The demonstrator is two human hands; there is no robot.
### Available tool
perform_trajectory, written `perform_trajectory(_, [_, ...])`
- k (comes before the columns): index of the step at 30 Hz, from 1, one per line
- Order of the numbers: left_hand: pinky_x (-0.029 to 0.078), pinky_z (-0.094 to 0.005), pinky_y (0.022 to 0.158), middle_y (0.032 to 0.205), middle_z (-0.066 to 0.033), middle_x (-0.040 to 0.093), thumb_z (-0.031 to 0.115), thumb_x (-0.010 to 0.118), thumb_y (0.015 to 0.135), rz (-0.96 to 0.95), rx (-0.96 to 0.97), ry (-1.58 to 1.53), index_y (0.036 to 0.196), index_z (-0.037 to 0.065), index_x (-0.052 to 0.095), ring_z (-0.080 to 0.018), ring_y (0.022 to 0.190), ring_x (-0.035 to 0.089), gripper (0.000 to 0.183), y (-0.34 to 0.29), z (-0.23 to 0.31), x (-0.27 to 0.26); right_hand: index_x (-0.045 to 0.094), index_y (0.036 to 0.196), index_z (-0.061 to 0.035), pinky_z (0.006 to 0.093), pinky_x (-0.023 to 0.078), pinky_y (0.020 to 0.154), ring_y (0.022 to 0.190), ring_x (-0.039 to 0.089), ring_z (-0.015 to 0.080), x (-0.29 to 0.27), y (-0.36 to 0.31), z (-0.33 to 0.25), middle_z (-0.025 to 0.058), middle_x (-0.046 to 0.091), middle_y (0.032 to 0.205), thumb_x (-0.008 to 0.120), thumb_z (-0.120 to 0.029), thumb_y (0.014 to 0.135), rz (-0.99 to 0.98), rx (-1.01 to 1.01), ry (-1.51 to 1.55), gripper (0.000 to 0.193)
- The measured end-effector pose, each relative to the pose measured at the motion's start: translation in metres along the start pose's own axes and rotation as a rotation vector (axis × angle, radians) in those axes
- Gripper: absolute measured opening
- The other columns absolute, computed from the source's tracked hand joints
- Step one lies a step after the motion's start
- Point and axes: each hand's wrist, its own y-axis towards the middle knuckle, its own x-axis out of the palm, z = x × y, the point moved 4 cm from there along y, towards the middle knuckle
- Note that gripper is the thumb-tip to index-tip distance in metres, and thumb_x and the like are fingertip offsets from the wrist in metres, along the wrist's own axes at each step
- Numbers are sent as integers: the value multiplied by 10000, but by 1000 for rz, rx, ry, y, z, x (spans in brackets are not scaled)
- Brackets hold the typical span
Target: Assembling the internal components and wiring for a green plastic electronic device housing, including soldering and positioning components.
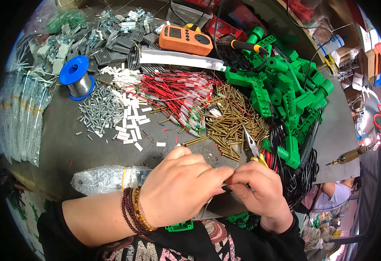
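Note:
My left hand (179,185), with bead bracelets (135,211) on its wrist, is closed, knuckles up. Its fingertips meet those of my right hand (260,187), which is closed in a pinch. Whatever sits between the fingertips is too small and covered to make out. Just beyond the right hand lie needle-nose pliers (250,140) with yellow handles, jaws pointing away from me. Past both hands spreads a heap of brass-coloured pins (232,115), one lying apart near the left knuckles. Below the left hand, a green plastic housing part (179,227) shows partly at my lap.
Red wires (171,89), white rectangular pieces (132,115) and silver screws (98,108) lie in piles. Behind them are a blue solder spool (75,76) and an orange meter (185,40). Green housings (290,82) and black cables (301,174) crowd the right; a bubble-wrapped bundle (99,179) lies near left.

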Motion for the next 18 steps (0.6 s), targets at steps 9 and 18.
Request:
perform_trajectory(9, [407, -364, 724, 712, -5, 600, 184, 753, 755, -89, 47, 129, 752, 127, 651, -208, 719, 581, 117, 1, 1, 0, 575, 928, -13, 301, 467, 534, 609, 582, 215, 4, 0, 3, 86, 596, 747, 649, -75, 942, -214, 208, 269, 97])
perform_trajectory(18, [393, -376, 694, 656, 0, 543, 167, 746, 744, -51, 54, 103, 698, 131, 599, -213, 666, 546, 158, 3, 2, -1, 561, 996, -20, 262, 448, 504, 575, 551, 127, 3, -11, 10, 45, 583, 728, 625, -140, 984, -16, 370, 512, 137])
